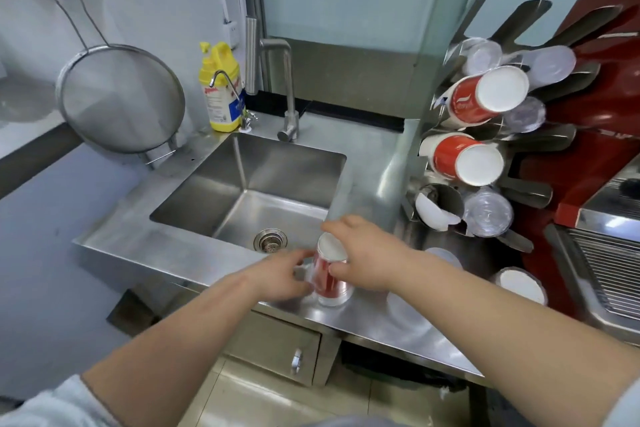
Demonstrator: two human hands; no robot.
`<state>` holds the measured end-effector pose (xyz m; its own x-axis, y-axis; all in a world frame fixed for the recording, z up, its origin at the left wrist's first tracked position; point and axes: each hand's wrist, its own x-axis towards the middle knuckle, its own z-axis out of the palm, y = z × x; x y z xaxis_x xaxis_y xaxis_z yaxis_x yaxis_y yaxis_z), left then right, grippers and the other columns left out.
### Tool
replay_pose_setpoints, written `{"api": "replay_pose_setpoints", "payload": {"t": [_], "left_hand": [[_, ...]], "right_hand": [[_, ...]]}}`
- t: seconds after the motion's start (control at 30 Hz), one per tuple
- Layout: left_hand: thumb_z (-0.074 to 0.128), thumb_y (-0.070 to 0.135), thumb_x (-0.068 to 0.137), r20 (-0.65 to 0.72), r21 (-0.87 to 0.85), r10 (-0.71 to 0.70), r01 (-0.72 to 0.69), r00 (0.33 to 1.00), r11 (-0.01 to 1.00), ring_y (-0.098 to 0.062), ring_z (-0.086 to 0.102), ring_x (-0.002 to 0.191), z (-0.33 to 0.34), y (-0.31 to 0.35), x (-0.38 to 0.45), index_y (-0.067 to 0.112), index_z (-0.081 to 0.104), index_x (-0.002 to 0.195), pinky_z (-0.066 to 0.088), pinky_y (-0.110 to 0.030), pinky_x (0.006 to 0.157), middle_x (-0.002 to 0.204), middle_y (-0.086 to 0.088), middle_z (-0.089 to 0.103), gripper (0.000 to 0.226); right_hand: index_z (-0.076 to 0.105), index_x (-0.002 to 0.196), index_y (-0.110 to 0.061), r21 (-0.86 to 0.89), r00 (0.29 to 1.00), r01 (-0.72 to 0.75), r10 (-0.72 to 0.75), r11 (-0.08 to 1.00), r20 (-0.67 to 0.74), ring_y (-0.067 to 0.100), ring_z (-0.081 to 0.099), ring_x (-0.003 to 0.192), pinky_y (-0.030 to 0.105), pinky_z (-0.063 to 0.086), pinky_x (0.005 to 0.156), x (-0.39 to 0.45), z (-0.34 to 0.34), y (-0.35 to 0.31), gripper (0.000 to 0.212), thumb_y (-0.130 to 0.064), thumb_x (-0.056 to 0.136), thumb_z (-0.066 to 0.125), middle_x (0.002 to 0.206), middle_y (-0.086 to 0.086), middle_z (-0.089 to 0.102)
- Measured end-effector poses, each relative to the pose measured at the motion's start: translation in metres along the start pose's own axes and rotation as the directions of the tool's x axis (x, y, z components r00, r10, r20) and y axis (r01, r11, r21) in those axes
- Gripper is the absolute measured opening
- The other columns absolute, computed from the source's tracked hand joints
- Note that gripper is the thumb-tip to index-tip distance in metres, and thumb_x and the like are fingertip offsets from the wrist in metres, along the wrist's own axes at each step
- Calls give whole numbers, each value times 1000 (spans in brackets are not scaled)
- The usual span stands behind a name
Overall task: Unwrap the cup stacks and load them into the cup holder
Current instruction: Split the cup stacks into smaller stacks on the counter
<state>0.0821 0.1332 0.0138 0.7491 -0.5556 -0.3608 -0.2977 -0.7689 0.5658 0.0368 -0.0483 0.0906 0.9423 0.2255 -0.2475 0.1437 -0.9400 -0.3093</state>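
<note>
With the left hand (pixel 284 276) pinching the wrap and the right hand (pixel 363 253) curled round the cup stack (pixel 330 274), a hard tug could tip it into the sink (pixel 207 198).

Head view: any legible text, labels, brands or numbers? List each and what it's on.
None can be read.
Yellow bottle: a red brand mark and small print on its label, too blurred.
Red cups in the cup holder: a white logo and a word below it, not legible.
Wrapped cup stack, held by left hand and right hand: red print, blurred.
Red machine: dark lettering, cut off and unreadable.
</note>
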Motion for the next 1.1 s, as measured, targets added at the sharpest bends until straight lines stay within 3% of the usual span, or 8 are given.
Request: {"api": "replay_pose_setpoints", "payload": {"t": [0.07,0.13,0.23,0.3,0.47,0.63,0.93,1.1], "left_hand": [[67,19,82,-33,-105,21,-24,999,994,-1,55,66,15,-5,3,26,50,133,42,-11,59,91,14,57,55],[68,16,79,-62,-202,22,-35,998,979,0,58,61,25,-12,5,26,53,127,47,-16,57,82,14,60,51],[66,5,80,-91,-333,34,-62,995,941,8,60,65,36,-16,6,28,53,125,46,-14,60,86,12,66,52],[66,6,79,-98,-380,25,-61,995,923,5,62,70,40,-17,6,38,52,118,50,-18,65,89,7,70,52],[64,20,72,-92,-430,-7,-33,996,902,1,61,72,49,-22,5,33,46,140,48,-19,70,88,12,67,71],[64,28,71,-114,-492,-12,-46,993,869,-9,69,95,50,-20,3,34,45,140,56,-38,90,108,7,71,72],[68,20,82,-209,-472,-12,-90,978,877,-5,62,105,35,-6,-1,31,47,140,51,-28,94,126,7,61,63],[69,27,82,-269,-471,7,-137,963,871,-1,59,111,20,4,-9,35,46,140,50,-33,99,127,12,59,64]], "right_hand": [[26,146,-33,32,999,-21,22,999,-47,27,38,132,35,39,105,2,5,1,74,-38,81,61,143,5,35],[27,146,-31,36,996,-38,41,999,-74,29,39,131,36,39,105,4,9,2,74,-37,81,61,142,5,37],[31,144,-30,52,994,-74,78,996,-81,30,41,129,39,40,104,6,17,4,73,-36,78,62,139,5,40],[37,139,-31,95,991,-81,90,992,-99,28,44,126,39,42,102,7,21,4,68,-33,76,63,134,4,43],[39,140,-28,192,985,-70,99,979,-143,19,46,125,22,35,102,3,29,5,68,-26,78,66,137,2,42],[42,137,-30,224,977,-60,104,973,-186,16,46,124,22,36,101,-1,27,9,67,-29,76,68,133,2,46],[38,142,-30,193,966,-17,66,981,-250,13,39,129,19,30,101,-11,0,11,72,-31,77,68,137,1,44],[36,142,-33,177,957,16,36,984,-286,12,40,127,17,30,98,-20,-22,5,70,-31,78,66,138,-2,41]]}}
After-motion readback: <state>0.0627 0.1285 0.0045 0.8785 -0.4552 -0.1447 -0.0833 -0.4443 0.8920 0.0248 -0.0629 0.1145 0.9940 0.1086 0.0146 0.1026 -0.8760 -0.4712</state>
